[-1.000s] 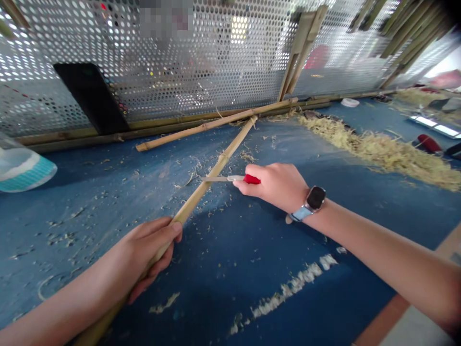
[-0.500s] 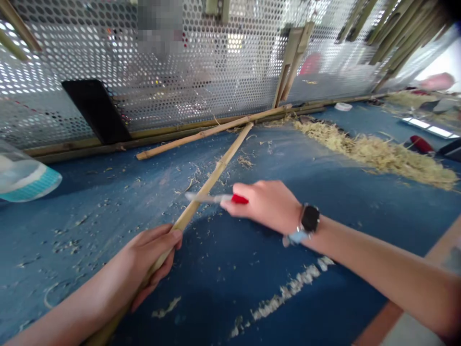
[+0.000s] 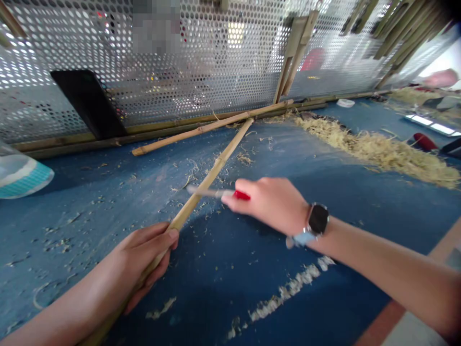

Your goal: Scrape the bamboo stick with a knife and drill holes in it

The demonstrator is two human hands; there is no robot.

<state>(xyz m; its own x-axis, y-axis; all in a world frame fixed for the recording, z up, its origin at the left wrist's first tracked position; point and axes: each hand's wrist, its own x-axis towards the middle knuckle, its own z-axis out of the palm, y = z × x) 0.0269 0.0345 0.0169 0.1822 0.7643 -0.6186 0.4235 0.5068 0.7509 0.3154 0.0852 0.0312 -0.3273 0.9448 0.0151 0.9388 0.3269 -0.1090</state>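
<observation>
My left hand [image 3: 144, 257] is wrapped round the near part of a long bamboo pole [image 3: 212, 170] that lies slanted across the blue table [image 3: 252, 269], its far end at the mesh wall. My right hand [image 3: 268, 204] is closed on the red handle of a knife [image 3: 216, 193]. The knife's blade lies across the pole, a little beyond my left hand. A watch sits on my right wrist.
A second bamboo pole [image 3: 212, 127] lies across the far end of the first. A perforated metal wall [image 3: 201, 72] stands behind, with a black panel [image 3: 88, 101] and leaning slats [image 3: 293, 53]. A heap of shavings [image 3: 378, 149] lies at the right, a pale container [image 3: 19, 173] at the left.
My right hand slid the knife down the pole towards my left hand, then held about there. The view shifted slightly; my left hand kept its grip.
</observation>
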